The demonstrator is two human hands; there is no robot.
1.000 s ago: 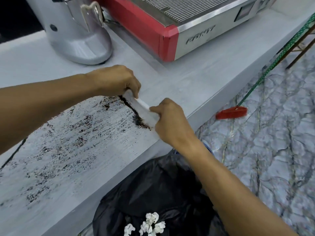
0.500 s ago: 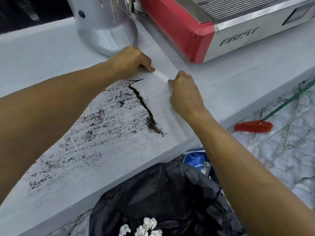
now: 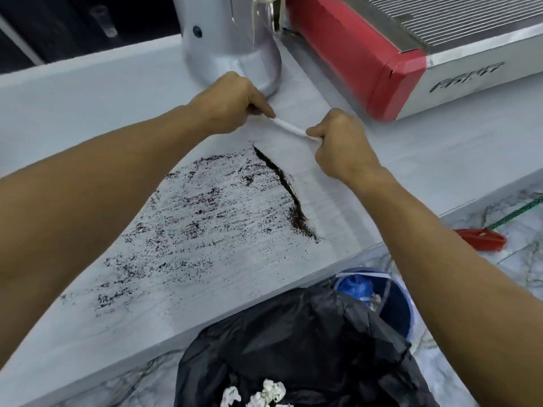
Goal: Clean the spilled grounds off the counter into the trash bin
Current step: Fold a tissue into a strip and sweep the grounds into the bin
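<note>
Dark coffee grounds are smeared across the pale grey counter, with a thick dark ridge of grounds along their right side. My left hand and my right hand each pinch one end of a folded white paper strip, held just beyond the ridge, near the grinder's base. Below the counter edge stands the trash bin lined with a black bag, with crumpled white paper inside.
A silver grinder and a red and steel espresso machine stand at the back of the counter. A blue bucket sits beside the bin. A red mop head with a green handle lies on the marble floor.
Both hands lifted the paper strip off the ridge of grounds and carried it back toward the grinder. The ridge stays where it was pushed.
</note>
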